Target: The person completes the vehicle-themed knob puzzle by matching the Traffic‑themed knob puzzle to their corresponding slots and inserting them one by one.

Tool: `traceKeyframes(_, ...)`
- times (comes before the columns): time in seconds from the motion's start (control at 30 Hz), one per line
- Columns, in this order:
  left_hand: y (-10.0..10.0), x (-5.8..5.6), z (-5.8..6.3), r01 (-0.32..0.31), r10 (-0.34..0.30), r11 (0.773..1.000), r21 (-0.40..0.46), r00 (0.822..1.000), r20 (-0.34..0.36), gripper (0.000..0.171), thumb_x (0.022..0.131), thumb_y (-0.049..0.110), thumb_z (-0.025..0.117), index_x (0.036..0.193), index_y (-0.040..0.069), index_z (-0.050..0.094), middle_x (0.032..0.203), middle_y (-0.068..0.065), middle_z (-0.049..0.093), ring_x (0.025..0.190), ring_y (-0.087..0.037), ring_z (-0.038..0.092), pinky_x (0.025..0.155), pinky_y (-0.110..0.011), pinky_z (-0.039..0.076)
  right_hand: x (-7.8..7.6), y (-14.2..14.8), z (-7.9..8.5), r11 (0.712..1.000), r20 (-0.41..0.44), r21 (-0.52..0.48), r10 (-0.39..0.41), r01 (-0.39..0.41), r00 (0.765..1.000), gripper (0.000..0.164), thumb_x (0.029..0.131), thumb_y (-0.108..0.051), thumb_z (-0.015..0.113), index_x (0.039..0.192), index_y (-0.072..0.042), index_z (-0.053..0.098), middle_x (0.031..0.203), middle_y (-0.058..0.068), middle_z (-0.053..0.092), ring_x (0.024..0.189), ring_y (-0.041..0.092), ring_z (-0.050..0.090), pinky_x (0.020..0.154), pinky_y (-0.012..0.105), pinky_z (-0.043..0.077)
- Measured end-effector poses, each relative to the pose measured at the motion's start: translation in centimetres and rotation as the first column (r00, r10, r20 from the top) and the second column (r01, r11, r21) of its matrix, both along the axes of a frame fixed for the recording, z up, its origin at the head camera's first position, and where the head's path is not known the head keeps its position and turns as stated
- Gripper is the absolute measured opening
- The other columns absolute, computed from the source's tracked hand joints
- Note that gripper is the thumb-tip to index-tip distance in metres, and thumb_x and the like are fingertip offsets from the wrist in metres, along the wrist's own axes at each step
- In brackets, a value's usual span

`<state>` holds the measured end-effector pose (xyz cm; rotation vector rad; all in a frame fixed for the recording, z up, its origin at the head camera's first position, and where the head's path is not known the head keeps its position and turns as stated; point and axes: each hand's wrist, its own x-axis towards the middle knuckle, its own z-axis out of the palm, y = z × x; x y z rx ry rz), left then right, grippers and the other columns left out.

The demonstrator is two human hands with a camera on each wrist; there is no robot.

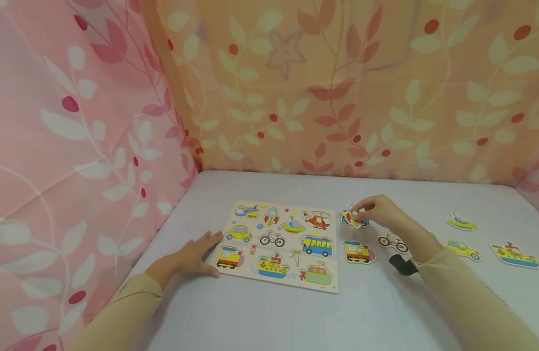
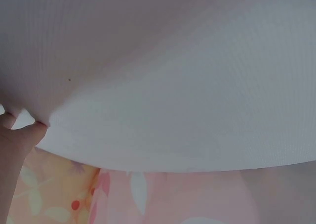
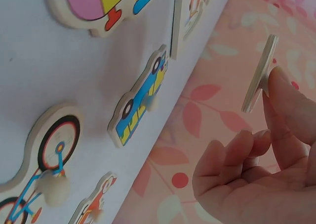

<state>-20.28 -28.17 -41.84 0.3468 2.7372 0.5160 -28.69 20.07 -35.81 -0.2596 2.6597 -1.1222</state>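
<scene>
My right hand (image 1: pixel 375 210) pinches a small wooden rocket puzzle piece (image 1: pixel 352 216) between thumb and finger, above the loose bus piece. In the right wrist view the rocket (image 3: pixel 259 75) shows only edge-on, raised off the table. Its other fingers are curled. My left hand (image 1: pixel 192 256) lies at the left edge of the picture puzzle board (image 1: pixel 291 285), fingers spread. Only part of the left hand (image 2: pixel 22 140) shows in the left wrist view. The board carries pictures of vehicles. The bus piece (image 3: pixel 140 103) lies beside the board's right edge.
Loose knobbed pieces lie right of the board: a train (image 1: pixel 358 252), a bicycle (image 1: pixel 392 242), a flying saucer (image 1: pixel 461 222), a car (image 1: pixel 464 248) and a ship (image 1: pixel 515 254). A red piece (image 3: pixel 94 201) is partly cut off. My right forearm hides part of a green piece. Patterned curtains (image 1: pixel 269 97) stand behind the table.
</scene>
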Motion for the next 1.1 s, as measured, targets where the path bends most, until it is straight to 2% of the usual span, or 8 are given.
traceKeyframes(0.33, -0.1, -0.1, -0.1, 0.006, -0.006, 1.000, 0.003, 1.000, -0.006, 0.108, 0.070, 0.044, 0.084, 0.154, 0.008, 0.026, 0.160, -0.012, 0.021, 0.147, -0.038, 0.006, 0.111, -0.066, 0.004, -0.6, -1.5, -0.1, 1.000, 0.010, -0.020, -0.024, 0.024, 1.000, 0.028, 0.088, -0.019, 0.073, 0.110, -0.002, 0.071, 0.103, 0.014, 0.056, 0.099, 0.031, 0.043, 0.074, 0.036, 0.038)
traceKeyframes(0.67, -0.1, -0.1, -0.2, 0.015, -0.015, 1.000, 0.007, 1.000, -0.004, 0.108, 0.071, 0.044, 0.084, 0.154, 0.008, 0.026, 0.160, -0.013, 0.020, 0.147, -0.038, 0.006, 0.111, -0.067, 0.004, -1.1, -3.2, -0.3, 0.999, 0.026, -0.037, -0.035, 0.036, 0.999, 0.028, 0.088, -0.020, 0.073, 0.110, -0.002, 0.071, 0.103, 0.014, 0.055, 0.100, 0.031, 0.044, 0.075, 0.037, 0.037)
traceKeyframes(0.77, -0.1, -0.1, -0.1, 0.014, -0.014, 1.000, 0.011, 1.000, -0.002, 0.108, 0.071, 0.044, 0.084, 0.154, 0.008, 0.026, 0.160, -0.013, 0.020, 0.147, -0.038, 0.006, 0.111, -0.067, 0.004, -1.2, -3.8, -0.3, 0.999, 0.014, -0.045, -0.018, 0.019, 1.000, 0.027, 0.088, -0.018, 0.073, 0.110, -0.001, 0.071, 0.104, 0.014, 0.057, 0.099, 0.031, 0.045, 0.077, 0.038, 0.037)
traceKeyframes(0.9, -0.2, 0.0, -0.2, 0.014, -0.014, 1.000, 0.007, 1.000, -0.002, 0.108, 0.070, 0.045, 0.084, 0.154, 0.007, 0.026, 0.160, -0.013, 0.020, 0.147, -0.039, 0.006, 0.110, -0.067, 0.004, -1.3, -4.6, -0.4, 0.999, -0.006, -0.048, 0.009, -0.009, 1.000, 0.025, 0.088, -0.016, 0.072, 0.107, -0.001, 0.072, 0.097, 0.012, 0.061, 0.094, 0.029, 0.047, 0.075, 0.037, 0.036)
traceKeyframes(1.1, -0.2, -0.1, -0.4, 0.004, -0.004, 1.000, 0.002, 1.000, -0.002, 0.109, 0.070, 0.046, 0.084, 0.154, 0.009, 0.025, 0.160, -0.011, 0.020, 0.147, -0.037, 0.005, 0.111, -0.066, 0.004, -1.5, -5.9, -0.6, 0.997, 0.001, -0.075, 0.008, -0.008, 1.000, 0.022, 0.088, -0.013, 0.072, 0.105, 0.000, 0.072, 0.089, 0.009, 0.063, 0.090, 0.026, 0.048, 0.069, 0.034, 0.038)
